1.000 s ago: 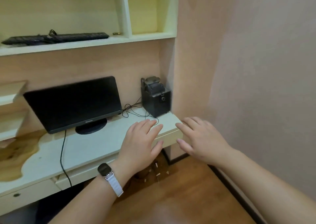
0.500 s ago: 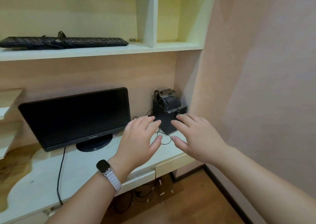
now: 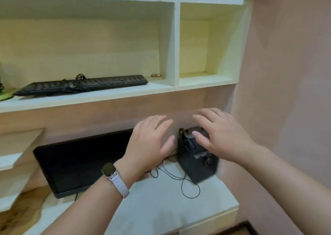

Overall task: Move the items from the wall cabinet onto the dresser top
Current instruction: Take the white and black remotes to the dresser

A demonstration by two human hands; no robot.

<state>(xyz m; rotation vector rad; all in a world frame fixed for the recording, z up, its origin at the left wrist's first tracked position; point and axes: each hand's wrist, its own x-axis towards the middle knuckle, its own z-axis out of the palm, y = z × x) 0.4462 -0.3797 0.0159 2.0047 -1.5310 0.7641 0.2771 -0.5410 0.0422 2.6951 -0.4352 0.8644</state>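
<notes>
A black keyboard [image 3: 82,85] with its coiled cable on top lies on the wall cabinet's lower shelf [image 3: 100,96]. A small battery [image 3: 155,75] rests behind its right end. My left hand [image 3: 149,143], with a watch on the wrist, is raised palm down below the shelf, fingers apart and holding nothing. My right hand [image 3: 220,136] hovers beside it over a black speaker [image 3: 198,160], also spread and holding nothing. The pale dresser top [image 3: 161,206] lies beneath both hands.
A black monitor [image 3: 78,161] stands on the dresser top at left, partly hidden by my left arm. Thin black cables [image 3: 179,179] trail from the speaker. A pink wall [image 3: 286,91] closes the right side. The right cabinet compartment [image 3: 200,77] shows nothing inside. Stepped shelves sit at far left.
Both hands have risen from the dresser's front edge to just under the cabinet shelf. The view has tilted up, bringing more of the cabinet into sight.
</notes>
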